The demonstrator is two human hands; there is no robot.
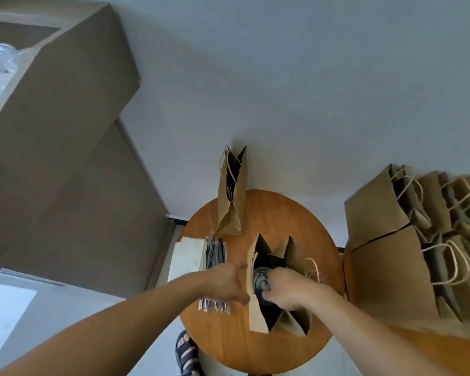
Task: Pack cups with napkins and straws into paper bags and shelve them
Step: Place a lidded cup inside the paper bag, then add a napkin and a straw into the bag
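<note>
Round wooden table [255, 351] as the landmark. At its middle, an open brown paper bag [255, 318], upright, mouth spread wide, side folds pushed out to points, one twisted paper handle [314, 267] hanging over the rim on the table's right side. Inside the bag's mouth, a cup with a dark round lid [259, 282], only the top showing, the rest hidden by the bag walls. Right hand [288, 289] reaching into the mouth from the table's near right, fingers curled down over the lid and holding the cup. Left hand [225, 283] at the bag's left wall, thumb and fingers closed on the rim of that wall, somewhat blurred. Just under and beyond the left hand, on the table's left part, a bundle of dark straws in clear wrappers [216, 253], touching a flat stack of cream paper napkins [187, 256] at the table's left edge. At the table's far edge, a second brown paper bag with handles [232, 196], narrow and upright against the pale wall. Right of the table, just beside it, a crowded group of brown paper bags with handles [385, 261] on another wooden surface. Well left of the table, large stacked cardboard boxes [65, 131]. Below the table's near edge, a foot in a dark strapped sandal [186, 354].
</note>
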